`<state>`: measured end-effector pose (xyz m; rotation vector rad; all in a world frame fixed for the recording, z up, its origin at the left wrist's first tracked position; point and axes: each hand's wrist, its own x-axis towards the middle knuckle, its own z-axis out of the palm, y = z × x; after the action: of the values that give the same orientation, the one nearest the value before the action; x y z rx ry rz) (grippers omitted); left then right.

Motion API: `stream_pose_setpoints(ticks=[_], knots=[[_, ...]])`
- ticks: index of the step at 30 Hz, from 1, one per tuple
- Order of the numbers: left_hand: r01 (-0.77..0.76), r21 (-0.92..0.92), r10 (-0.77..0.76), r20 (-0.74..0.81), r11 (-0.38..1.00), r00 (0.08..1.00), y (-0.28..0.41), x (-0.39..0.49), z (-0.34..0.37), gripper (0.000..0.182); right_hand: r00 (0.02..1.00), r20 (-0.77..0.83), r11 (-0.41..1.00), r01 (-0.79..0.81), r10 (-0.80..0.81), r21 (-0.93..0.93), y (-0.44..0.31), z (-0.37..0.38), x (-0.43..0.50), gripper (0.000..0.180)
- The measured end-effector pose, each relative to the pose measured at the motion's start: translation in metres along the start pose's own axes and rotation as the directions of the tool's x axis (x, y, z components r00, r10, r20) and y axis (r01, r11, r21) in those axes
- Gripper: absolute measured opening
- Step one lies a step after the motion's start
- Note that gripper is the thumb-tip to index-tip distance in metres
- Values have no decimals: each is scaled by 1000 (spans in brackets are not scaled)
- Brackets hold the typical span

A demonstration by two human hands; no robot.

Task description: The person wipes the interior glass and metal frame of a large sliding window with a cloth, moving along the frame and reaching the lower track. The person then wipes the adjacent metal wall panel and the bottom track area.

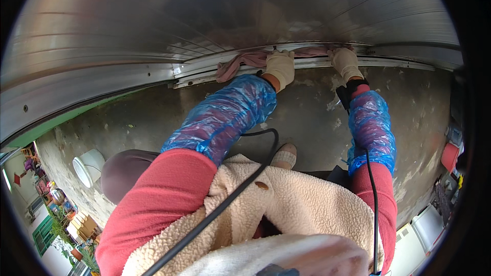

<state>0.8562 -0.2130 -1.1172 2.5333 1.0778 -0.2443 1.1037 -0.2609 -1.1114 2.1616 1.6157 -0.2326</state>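
A long pink cloth [245,60] lies bunched along the white metal sill track [199,69] at the foot of a glossy panelled metal surface [238,11]. My left hand [280,67], in a cream glove, is closed over the middle of the cloth, its fingers in the track. Farther right, my right hand [345,62], gloved alike, grips the cloth near its right end. The cloth's left end hangs loosely over the track's near edge. Blue plastic sleeve covers are on both forearms, and a black strap is around my right wrist.
A white bucket [89,168] stands on the stained concrete floor [161,111] at the left. Black cables run past my arms. A red basin [450,157] and white containers are at the far right. Potted plants and boxes stand at the lower left.
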Motion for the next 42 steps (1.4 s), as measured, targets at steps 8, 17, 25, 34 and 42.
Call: stream_pose_setpoints(ticks=[8,17,25,34,42], knots=[[-24,-189,24,0,982,1000,-20,-12,-12,44,994,-5,994,107,-107,31,-64,-21,-2,53],[-134,242,124,58,961,991,-121,-70,-23,23,907,87,902,391,-411,185,-218,-61,-33,37],[120,386,-193,155,914,969,-224,-137,-38,41,844,-329,751,530,-423,395,-335,-55,-47,32],[222,220,-241,61,950,969,-157,-87,-19,70,856,-226,812,515,-466,275,-208,-46,-37,25],[79,39,-83,137,996,987,-26,3,-32,72,981,-139,911,181,-138,371,-36,-17,-24,29]])
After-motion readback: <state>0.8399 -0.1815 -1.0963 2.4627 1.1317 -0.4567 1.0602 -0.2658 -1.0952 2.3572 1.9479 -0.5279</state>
